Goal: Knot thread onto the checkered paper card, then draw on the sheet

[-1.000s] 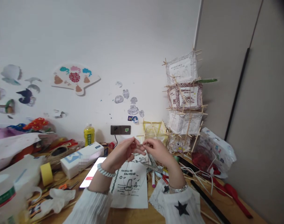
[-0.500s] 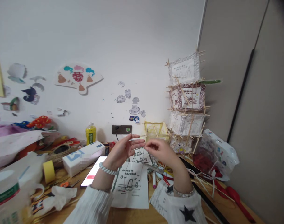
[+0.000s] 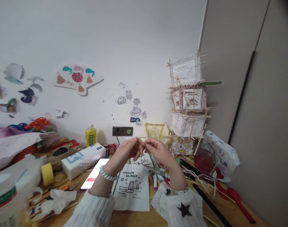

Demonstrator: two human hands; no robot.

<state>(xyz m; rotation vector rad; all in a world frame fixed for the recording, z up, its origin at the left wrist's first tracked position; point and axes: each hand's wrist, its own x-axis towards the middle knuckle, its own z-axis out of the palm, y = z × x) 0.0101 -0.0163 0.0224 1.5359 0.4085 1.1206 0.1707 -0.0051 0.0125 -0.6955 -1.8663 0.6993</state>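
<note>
My left hand (image 3: 129, 149) and my right hand (image 3: 158, 152) meet above the desk, fingertips touching or nearly so. Both have bent, pinching fingers; whatever lies between them is too small to make out. Below them lies a white sheet (image 3: 132, 197) with a boat drawing and black writing. A pair of scissors (image 3: 155, 170) rests beside it, partly over another patterned sheet. Just behind my hands stands a yellow-covered stick frame (image 3: 158, 129), its lower part hidden by my fingers.
A tall stick-and-paper lantern tower (image 3: 190, 97) rises at the back right. A phone (image 3: 94, 176), a white box (image 3: 83, 160), yellow tape (image 3: 47, 174) and a yellow-green bottle (image 3: 90, 135) stand left. White cords (image 3: 205, 176) and a red strap-like thing (image 3: 240, 205) lie right.
My left hand's fingers, stretched out before, have bent in to meet my right hand's fingertips. My right hand stays pinched. The view has shifted slightly.
</note>
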